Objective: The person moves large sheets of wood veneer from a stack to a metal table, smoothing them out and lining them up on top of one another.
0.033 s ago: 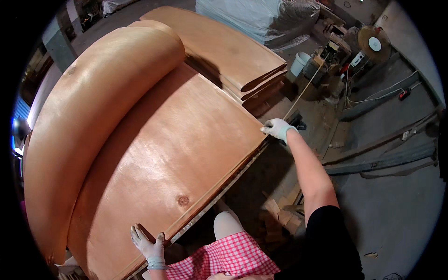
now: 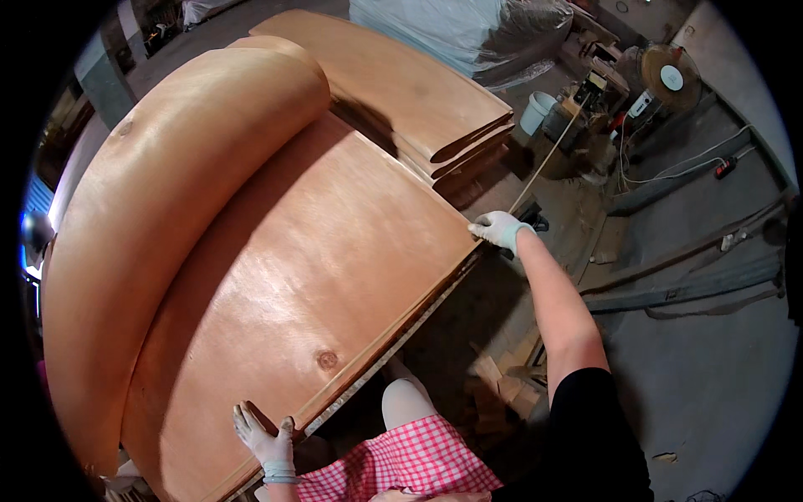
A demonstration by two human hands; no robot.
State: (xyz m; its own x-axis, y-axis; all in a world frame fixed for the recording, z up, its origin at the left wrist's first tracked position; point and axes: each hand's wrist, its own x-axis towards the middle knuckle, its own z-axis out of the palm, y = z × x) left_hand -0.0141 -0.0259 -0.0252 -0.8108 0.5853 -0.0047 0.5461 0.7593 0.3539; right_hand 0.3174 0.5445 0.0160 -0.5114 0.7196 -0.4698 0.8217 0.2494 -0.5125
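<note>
A large thin wood veneer sheet [image 2: 335,251] lies before me, its far left part curled over in a big roll [image 2: 184,159]. My left hand [image 2: 266,439], in a whitish glove, rests flat on the sheet near its front edge, fingers open. At the sheet's right corner, my gloved right hand [image 2: 498,230] is closed, pinching a narrow tan strip [image 2: 548,159]. That strip runs from a small machine at the back right to my right hand. It continues along the front edge of the sheet toward my left hand. My right fingertips partly hide the strip and the corner.
Folded veneer sheets [image 2: 418,92] are stacked behind the sheet. A white bucket [image 2: 537,113] stands near the small machine [image 2: 592,86] and a round fan [image 2: 669,77]. Wood scraps [image 2: 510,385] lie below the front edge. A plastic-wrapped pile [image 2: 452,33] is at the back.
</note>
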